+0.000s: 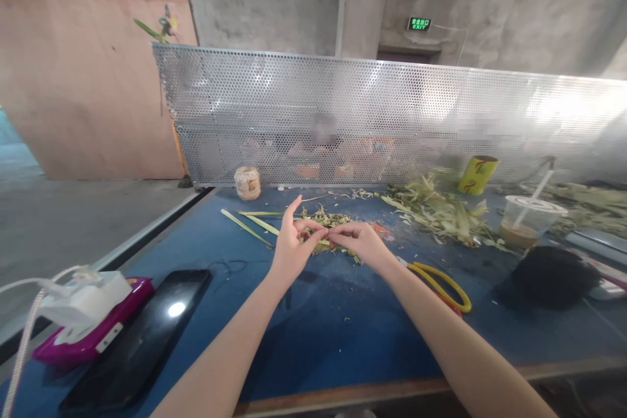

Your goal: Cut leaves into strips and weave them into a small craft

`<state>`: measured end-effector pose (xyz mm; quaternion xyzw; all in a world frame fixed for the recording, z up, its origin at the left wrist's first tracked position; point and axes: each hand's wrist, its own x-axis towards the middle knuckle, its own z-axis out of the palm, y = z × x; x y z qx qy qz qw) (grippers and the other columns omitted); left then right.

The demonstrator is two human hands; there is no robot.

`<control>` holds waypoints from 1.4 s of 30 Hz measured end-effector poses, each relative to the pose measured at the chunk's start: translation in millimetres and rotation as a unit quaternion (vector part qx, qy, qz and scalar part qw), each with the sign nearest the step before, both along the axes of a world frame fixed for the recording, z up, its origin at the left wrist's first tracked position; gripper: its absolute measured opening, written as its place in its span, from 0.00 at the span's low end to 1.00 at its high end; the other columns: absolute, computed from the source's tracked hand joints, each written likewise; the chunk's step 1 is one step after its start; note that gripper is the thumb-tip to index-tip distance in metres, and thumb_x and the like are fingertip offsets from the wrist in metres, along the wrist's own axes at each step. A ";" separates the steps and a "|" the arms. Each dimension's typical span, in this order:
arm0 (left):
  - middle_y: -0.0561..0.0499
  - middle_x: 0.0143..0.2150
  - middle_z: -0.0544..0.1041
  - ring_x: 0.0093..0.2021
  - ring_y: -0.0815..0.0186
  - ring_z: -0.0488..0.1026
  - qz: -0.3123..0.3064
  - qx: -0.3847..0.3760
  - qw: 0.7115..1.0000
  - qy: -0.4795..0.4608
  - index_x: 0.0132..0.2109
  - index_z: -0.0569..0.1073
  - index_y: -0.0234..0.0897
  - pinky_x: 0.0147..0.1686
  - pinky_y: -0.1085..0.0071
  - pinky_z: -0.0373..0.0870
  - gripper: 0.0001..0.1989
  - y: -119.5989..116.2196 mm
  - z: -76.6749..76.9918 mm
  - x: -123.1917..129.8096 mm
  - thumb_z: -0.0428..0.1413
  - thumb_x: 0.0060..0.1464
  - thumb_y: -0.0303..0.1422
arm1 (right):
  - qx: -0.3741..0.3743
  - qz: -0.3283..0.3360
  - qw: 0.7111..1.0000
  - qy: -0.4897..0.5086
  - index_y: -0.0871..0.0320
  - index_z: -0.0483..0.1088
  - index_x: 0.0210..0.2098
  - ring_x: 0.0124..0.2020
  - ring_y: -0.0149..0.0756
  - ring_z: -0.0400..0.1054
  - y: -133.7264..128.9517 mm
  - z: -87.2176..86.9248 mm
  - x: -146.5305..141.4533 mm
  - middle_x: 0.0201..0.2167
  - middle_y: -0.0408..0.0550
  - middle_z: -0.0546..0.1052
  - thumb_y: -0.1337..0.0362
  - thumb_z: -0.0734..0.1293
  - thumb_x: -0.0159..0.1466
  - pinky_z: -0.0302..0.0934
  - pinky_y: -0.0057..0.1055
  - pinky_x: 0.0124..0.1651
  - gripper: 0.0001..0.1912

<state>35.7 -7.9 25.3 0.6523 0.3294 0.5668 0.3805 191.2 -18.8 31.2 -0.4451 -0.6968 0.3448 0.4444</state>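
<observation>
My left hand (295,243) and my right hand (361,243) meet above the middle of the blue table. Thumb and index finger are pinched on each hand, the fingertips almost touching. Whatever lies between them is too small to make out. Another finger of the left hand points upward. Behind and beneath the hands spreads a heap of shredded plant scraps (329,215), pale green and yellowish. Long green leaf strips (247,228) lie to the left of my left hand. Scissors with yellow handles (443,281) rest beside my right forearm, partly hidden by it.
A perforated metal screen (294,98) closes off the table's back. Dry husks (445,209), a yellow tube (479,175), a drink cup with straw (529,219) and a black round object (548,277) are at right. Left are a twine roll (247,183), a phone (142,339) and a purple power strip (93,333).
</observation>
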 end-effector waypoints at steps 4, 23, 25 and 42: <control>0.53 0.28 0.74 0.29 0.68 0.70 -0.001 -0.005 1.000 -0.010 0.59 0.48 0.37 0.30 0.70 0.64 0.36 0.0 0.5 0.9 0.56 0.44 0.33 | -0.010 -0.010 1.000 0.013 0.60 0.73 0.25 0.29 0.33 0.68 1.2 -0.8 1.9 0.24 0.46 0.75 0.59 0.64 0.53 0.60 0.29 0.38 0.11; 0.51 0.27 0.75 0.43 0.62 0.71 -0.076 0.009 0.997 -0.024 0.58 0.49 0.35 0.40 0.65 0.66 0.36 -3.0 2.2 1.9 0.57 0.44 0.30 | -0.061 0.045 0.997 0.027 0.60 0.73 0.23 0.32 0.32 0.68 3.3 -3.8 2.3 0.25 0.44 0.75 0.63 0.64 0.52 0.59 0.29 0.42 0.07; 0.51 0.27 0.75 0.43 0.61 0.71 -0.095 0.005 0.995 -0.020 0.58 0.48 0.37 0.40 0.64 0.67 0.36 -3.6 2.0 2.1 0.56 0.44 0.30 | -0.056 0.045 0.997 0.014 0.59 0.73 0.23 0.32 0.32 0.68 3.0 -4.1 1.6 0.25 0.43 0.75 0.65 0.64 0.51 0.59 0.29 0.42 0.07; 0.50 0.30 0.76 0.28 0.67 0.70 0.002 0.041 0.996 0.081 0.56 0.55 0.39 0.27 0.71 0.63 0.29 -1.2 1.3 -2.6 0.55 0.47 0.34 | -0.029 0.043 0.998 -0.046 0.59 0.73 0.26 0.32 0.33 0.69 -2.8 3.4 -1.6 0.25 0.44 0.76 0.63 0.63 0.53 0.60 0.28 0.40 0.08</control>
